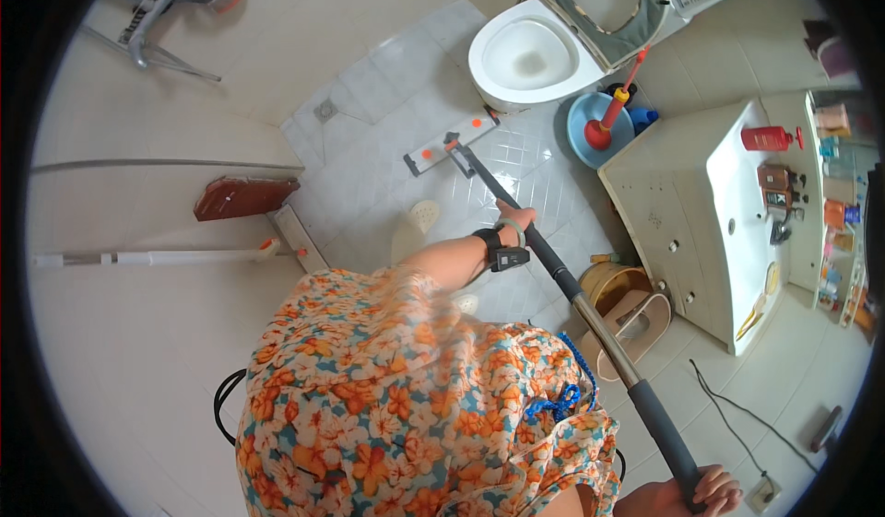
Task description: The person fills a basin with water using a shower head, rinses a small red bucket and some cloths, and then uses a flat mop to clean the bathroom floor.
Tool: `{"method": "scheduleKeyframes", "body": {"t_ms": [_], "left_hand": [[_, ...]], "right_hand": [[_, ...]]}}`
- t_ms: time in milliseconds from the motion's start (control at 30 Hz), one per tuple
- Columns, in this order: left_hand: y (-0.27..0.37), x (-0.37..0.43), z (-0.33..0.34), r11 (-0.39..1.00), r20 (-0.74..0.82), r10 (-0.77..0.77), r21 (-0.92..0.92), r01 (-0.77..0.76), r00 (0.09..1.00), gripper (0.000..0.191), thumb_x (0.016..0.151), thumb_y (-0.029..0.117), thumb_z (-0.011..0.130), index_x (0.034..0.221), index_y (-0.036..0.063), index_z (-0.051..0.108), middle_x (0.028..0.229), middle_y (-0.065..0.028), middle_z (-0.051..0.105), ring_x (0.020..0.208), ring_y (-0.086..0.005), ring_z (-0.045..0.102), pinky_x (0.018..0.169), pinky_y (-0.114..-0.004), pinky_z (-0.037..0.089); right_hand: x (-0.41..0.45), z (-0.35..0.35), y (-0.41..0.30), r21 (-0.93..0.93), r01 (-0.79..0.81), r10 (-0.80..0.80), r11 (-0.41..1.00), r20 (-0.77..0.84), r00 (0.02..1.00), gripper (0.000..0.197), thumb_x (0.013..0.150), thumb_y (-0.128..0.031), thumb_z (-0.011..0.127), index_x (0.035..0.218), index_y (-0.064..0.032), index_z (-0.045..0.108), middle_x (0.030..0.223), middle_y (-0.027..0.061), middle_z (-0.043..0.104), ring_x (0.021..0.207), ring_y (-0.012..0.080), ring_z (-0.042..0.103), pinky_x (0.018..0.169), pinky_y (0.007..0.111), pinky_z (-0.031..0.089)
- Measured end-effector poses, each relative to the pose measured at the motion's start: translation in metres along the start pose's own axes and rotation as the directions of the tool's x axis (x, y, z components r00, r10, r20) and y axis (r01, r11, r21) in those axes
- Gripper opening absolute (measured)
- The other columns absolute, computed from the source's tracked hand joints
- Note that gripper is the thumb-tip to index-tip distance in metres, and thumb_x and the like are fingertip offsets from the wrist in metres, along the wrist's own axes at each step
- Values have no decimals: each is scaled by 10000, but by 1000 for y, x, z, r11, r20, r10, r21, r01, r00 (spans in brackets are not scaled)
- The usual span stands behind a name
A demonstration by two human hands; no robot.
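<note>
A flat mop with a long grey and metal handle (606,341) slants across the view, its white head (453,141) lying on the tiled floor just before the toilet. Wrapped around the lower grey grip is my left hand (516,218), its wrist wearing a black device and a pale bangle. Near the handle's top end, at the bottom right, my right hand (709,493) is closed around the grey upper grip. The handle passes in front of a beige container and a yellowish bucket. The mop pad's underside is hidden.
A toilet (525,54) stands at the top, beside a blue basin (579,119) holding a red plunger (598,134). The vanity cabinet (664,220) and sink (726,192) line the right. Another white-handled mop (187,257) leans left, near a brown wooden piece (242,198). A floor drain (325,110) lies upper left.
</note>
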State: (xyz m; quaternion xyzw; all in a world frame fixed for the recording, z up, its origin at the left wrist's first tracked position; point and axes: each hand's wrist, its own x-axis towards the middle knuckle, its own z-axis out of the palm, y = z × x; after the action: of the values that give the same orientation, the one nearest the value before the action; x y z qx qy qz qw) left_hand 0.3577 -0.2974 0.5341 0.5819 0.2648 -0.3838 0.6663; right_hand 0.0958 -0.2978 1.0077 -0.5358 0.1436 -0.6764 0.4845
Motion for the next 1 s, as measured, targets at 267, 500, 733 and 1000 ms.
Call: {"method": "scheduleKeyframes", "body": {"t_ms": [267,500,733,1000], "left_hand": [[164,55,-59,953,104,-106,-273,131,989,780,643,-32,520,1252,150,67,921,-209,390,587,-298,517,462,-402,483],[206,101,-120,955,-12,26,-296,-29,1000,505,666,71,576,1048,111,250,760,-133,462,543,-247,526,470,-379,475],[233,84,-150,895,-127,-16,-444,-43,992,302,692,98,581,922,48,392,669,-113,516,533,-238,524,488,-395,464],[202,60,-150,985,-116,-99,-153,80,988,141,699,139,543,759,16,510,668,-100,544,588,-215,531,551,-357,451]], "right_hand": [[-7,132,69,191,-158,160,969,3,987,90,782,-64,481,871,-66,471,635,30,388,469,136,353,438,253,312],[-15,173,120,70,-235,211,970,253,944,109,735,-23,458,840,7,457,661,24,356,488,89,344,496,220,300],[-9,158,162,55,-345,300,937,378,876,158,746,-80,511,853,-36,404,655,17,349,477,95,343,445,228,297],[31,132,141,156,-337,238,929,447,862,200,772,-122,553,780,-69,360,583,10,344,420,93,335,391,224,272]]}}
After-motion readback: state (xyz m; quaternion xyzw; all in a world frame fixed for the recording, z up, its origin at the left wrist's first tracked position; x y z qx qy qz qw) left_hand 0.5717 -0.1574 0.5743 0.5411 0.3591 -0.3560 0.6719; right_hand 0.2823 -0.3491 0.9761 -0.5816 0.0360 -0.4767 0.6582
